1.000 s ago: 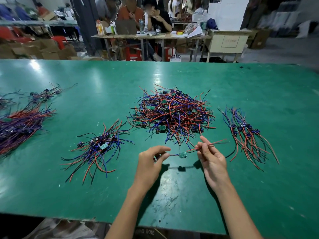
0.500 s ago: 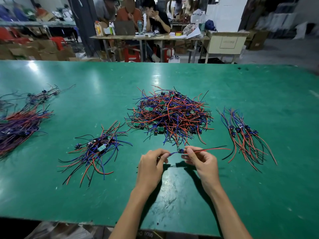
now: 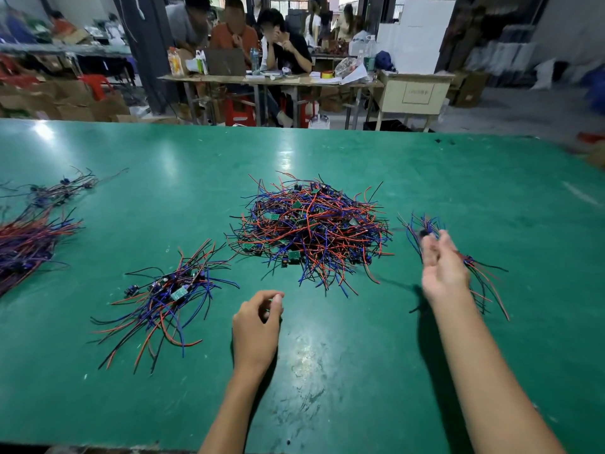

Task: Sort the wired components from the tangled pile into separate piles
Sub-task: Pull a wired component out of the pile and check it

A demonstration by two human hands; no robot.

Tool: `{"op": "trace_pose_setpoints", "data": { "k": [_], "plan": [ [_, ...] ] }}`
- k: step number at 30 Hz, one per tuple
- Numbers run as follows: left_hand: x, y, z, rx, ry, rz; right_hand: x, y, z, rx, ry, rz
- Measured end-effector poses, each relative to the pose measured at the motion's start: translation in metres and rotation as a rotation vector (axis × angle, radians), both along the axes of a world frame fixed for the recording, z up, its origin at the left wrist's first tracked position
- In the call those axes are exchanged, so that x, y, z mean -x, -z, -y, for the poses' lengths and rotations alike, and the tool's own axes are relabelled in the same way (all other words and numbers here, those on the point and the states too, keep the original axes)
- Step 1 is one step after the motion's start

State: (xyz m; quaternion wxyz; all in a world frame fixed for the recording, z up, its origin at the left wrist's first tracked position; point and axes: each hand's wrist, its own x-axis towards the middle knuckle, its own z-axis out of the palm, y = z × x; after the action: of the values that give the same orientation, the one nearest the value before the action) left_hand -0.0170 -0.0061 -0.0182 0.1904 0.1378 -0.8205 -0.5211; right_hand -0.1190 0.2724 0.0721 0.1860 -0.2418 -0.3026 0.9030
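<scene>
Component (image 3: 425, 233), perhaps, at blurred right grip (image 3: 440, 267).

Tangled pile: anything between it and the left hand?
Nothing visible. Only bare green table lies between the left hand and the tangled pile; the smaller pile sits off to its left.

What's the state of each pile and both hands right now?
tangled pile: heaped mid-table, untouched
right pile: wires roughly aligned, partly behind right hand
near-left pile: loose, fanned out
far-left pile: bundled at table edge, cut off by frame
left hand: loosely curled, apparently empty
right hand: blurred above right pile, grip unclear
</scene>
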Motion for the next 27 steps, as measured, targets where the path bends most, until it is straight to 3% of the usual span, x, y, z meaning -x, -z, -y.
{"op": "trace_pose_setpoints", "data": {
  "k": [2, 7, 10, 13, 15, 18, 19, 22, 25, 27],
  "plan": [
    [0.001, 0.001, 0.001, 0.001, 0.000, 0.015, 0.012, -0.009, -0.015, 0.056, 0.074, -0.002],
    [0.003, 0.002, 0.001, 0.022, 0.004, 0.048, 0.012, 0.009, -0.020, 0.121, -0.043, 0.130],
    [0.003, 0.002, 0.000, 0.051, -0.004, 0.040, 0.004, 0.018, -0.006, 0.177, 0.011, 0.123],
    [0.004, 0.002, 0.000, 0.088, 0.000, 0.046, -0.007, 0.018, 0.024, 0.108, -0.026, 0.145],
    [0.005, 0.002, 0.001, 0.095, 0.007, 0.047, -0.013, 0.022, 0.047, -0.225, -0.171, 0.221],
    [0.003, 0.002, 0.001, 0.083, 0.009, 0.050, -0.011, 0.048, 0.059, -1.217, -0.293, 0.394],
    [0.003, 0.002, 0.001, 0.081, 0.010, 0.050, -0.011, 0.056, 0.060, -1.401, -0.298, 0.409],
    [0.002, 0.000, 0.001, 0.076, 0.016, 0.051, -0.015, 0.069, 0.059, -1.571, -0.255, 0.367],
    [0.001, -0.001, -0.001, 0.068, 0.015, 0.045, -0.035, 0.068, 0.069, -1.467, -0.185, 0.367],
    [-0.001, -0.005, -0.005, -0.050, 0.097, 0.021, -0.059, 0.064, 0.082, -1.403, -0.089, 0.228]
  ]
}}
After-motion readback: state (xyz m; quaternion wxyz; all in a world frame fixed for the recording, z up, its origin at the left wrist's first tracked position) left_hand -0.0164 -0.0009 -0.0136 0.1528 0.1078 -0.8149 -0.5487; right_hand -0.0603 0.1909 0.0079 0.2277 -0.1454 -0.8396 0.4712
